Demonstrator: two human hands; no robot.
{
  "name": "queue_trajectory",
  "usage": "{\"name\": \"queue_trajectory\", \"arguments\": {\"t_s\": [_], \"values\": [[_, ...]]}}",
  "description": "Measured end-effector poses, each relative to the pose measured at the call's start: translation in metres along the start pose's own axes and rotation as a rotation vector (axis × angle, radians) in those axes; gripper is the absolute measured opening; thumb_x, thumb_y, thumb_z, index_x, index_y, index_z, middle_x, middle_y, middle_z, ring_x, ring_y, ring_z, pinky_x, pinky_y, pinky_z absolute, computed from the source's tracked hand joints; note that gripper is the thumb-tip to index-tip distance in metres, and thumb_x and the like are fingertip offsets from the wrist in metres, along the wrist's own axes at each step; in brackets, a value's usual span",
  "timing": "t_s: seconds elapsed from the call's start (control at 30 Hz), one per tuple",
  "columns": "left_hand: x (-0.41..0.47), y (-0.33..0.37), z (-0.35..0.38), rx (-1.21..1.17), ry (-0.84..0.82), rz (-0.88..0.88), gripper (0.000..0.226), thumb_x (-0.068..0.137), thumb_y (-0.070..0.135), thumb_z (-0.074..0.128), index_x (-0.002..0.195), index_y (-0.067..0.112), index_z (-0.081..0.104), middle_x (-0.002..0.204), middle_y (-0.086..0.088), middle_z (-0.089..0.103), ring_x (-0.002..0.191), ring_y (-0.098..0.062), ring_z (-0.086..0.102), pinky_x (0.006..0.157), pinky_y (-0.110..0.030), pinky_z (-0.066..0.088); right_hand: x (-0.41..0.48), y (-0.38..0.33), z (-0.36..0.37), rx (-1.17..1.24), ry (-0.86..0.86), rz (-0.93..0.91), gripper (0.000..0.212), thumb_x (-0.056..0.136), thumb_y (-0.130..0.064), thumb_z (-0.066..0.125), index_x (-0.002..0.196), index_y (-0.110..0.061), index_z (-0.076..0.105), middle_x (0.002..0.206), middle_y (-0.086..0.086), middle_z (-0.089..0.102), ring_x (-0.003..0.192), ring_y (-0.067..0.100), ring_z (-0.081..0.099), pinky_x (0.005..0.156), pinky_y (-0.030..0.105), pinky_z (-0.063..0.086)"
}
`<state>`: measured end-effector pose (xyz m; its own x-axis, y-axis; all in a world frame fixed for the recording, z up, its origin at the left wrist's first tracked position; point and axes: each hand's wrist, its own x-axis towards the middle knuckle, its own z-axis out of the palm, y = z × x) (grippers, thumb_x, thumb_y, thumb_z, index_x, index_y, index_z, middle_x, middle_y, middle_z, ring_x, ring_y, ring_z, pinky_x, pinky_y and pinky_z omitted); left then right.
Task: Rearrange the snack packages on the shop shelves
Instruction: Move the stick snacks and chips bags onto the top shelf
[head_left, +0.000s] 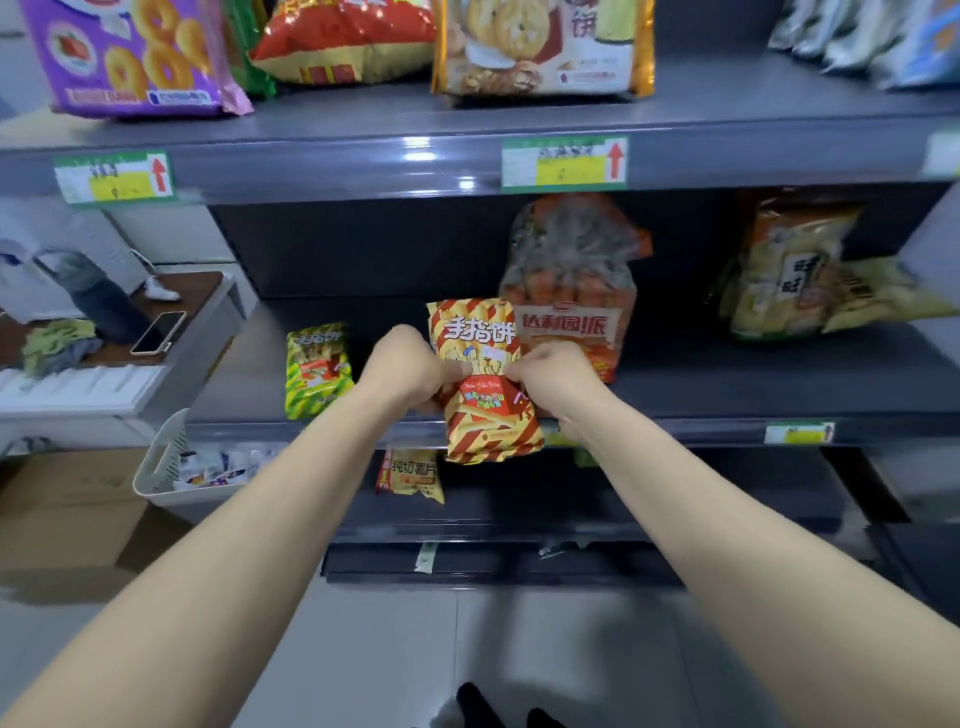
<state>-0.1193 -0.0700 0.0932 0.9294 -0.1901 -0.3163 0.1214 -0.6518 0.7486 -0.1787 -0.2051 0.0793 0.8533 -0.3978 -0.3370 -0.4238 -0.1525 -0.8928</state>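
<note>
A red-and-yellow striped snack bag (485, 415) hangs upright in front of the middle shelf (727, 384). My left hand (410, 366) grips its left side and my right hand (550, 376) grips its right side, both near the bag's middle. A green-and-yellow striped bag (316, 369) of the same kind stands on the middle shelf to the left. Behind the held bag stands a large orange cake pack (571, 291). A yellow rice-cracker bag (789, 270) leans at the shelf's right.
The top shelf (363, 156) carries a purple ring-snack bag (135, 52), a red bag (348, 41) and a biscuit bag (540, 47). A small yellow chips bag (413, 475) lies on the lower shelf. A white basket (171, 467), cardboard box (72, 509) and a desk with a phone (158, 332) are at left.
</note>
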Motion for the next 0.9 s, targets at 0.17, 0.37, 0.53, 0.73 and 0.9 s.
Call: {"name": "queue_trajectory", "arguments": {"t_s": [0.17, 0.37, 0.53, 0.73, 0.9], "values": [[-0.067, 0.061, 0.07, -0.043, -0.088, 0.12, 0.029, 0.078, 0.026, 0.076, 0.09, 0.001, 0.066, 0.084, -0.005, 0.071, 0.076, -0.02, 0.07, 0.065, -0.033, 0.06, -0.045, 0.027, -0.11, -0.053, 0.106, -0.053, 0.018, 0.085, -0.019, 0.066, 0.094, -0.003, 0.066, 0.092, 0.01, 0.07, 0.083, 0.023, 0.068, 0.081, 0.042, 0.058], [-0.13, 0.151, 0.154, -0.01, -0.128, 0.332, 0.032, 0.077, 0.03, 0.075, 0.082, 0.0, 0.064, 0.09, -0.01, 0.072, 0.078, -0.023, 0.072, 0.071, -0.041, 0.061, -0.096, 0.044, -0.245, -0.052, 0.295, -0.156, 0.012, 0.084, -0.022, 0.066, 0.08, -0.011, 0.066, 0.081, 0.003, 0.068, 0.077, 0.017, 0.067, 0.072, 0.037, 0.058], [-0.168, 0.239, 0.199, 0.077, -0.094, 0.595, 0.035, 0.074, 0.037, 0.077, 0.069, 0.008, 0.058, 0.087, -0.013, 0.073, 0.078, -0.027, 0.071, 0.071, -0.045, 0.059, -0.128, 0.047, -0.335, 0.108, 0.477, -0.241, 0.009, 0.086, -0.017, 0.064, 0.082, -0.009, 0.064, 0.075, 0.001, 0.066, 0.067, 0.012, 0.063, 0.056, 0.025, 0.048], [-0.191, 0.326, 0.237, 0.074, -0.094, 0.85, 0.038, 0.077, 0.04, 0.073, 0.08, 0.003, 0.064, 0.092, -0.009, 0.071, 0.084, -0.023, 0.068, 0.075, -0.045, 0.058, -0.141, 0.026, -0.418, 0.267, 0.662, -0.405, 0.011, 0.089, -0.018, 0.063, 0.098, -0.011, 0.063, 0.084, -0.001, 0.065, 0.07, 0.007, 0.061, 0.05, 0.019, 0.047], [-0.18, 0.395, 0.253, -0.05, -0.138, 1.039, 0.033, 0.079, 0.033, 0.072, 0.069, 0.006, 0.057, 0.095, -0.015, 0.07, 0.088, -0.029, 0.068, 0.077, -0.049, 0.057, -0.13, -0.004, -0.478, 0.291, 0.806, -0.549, 0.007, 0.085, -0.018, 0.067, 0.091, -0.02, 0.063, 0.084, -0.005, 0.065, 0.075, 0.009, 0.063, 0.062, 0.024, 0.049]]}}
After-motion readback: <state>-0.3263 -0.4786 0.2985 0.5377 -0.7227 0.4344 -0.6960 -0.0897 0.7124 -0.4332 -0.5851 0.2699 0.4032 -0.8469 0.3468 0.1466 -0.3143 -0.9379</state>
